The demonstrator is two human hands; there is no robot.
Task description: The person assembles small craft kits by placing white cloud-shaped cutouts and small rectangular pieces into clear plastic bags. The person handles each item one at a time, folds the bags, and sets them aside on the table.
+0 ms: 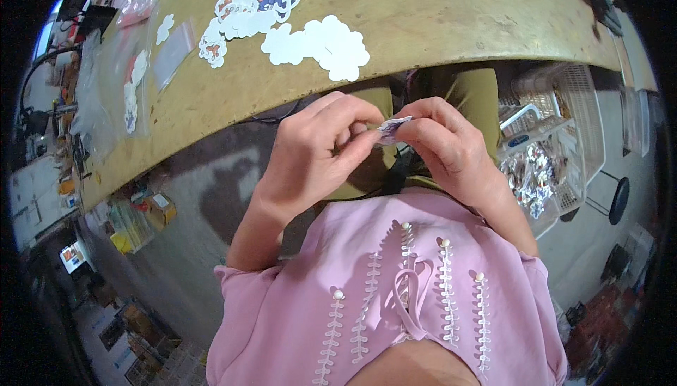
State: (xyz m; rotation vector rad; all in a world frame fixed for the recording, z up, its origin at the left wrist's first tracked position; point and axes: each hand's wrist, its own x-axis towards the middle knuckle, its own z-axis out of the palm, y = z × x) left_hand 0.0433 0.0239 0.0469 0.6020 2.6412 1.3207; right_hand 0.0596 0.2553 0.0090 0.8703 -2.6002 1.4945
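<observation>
My left hand (317, 148) and my right hand (444, 145) meet in front of my chest, just below the table's edge. Between their fingertips they pinch one small sticker (393, 126), white-edged with a purple print. Both hands have their fingers closed on it, thumbs pressing its edges. On the tan table (437, 19) above lie white cloud-shaped die-cut stickers (317, 44) face down, and a fan of printed ones (250, 11) to their left.
Clear plastic bags (148, 62) with more stickers lie at the table's left end. A white plastic basket (546, 167) holding many small shiny pieces stands at my right. Boxes and clutter sit on the floor at the left. A pink blouse covers the lower frame.
</observation>
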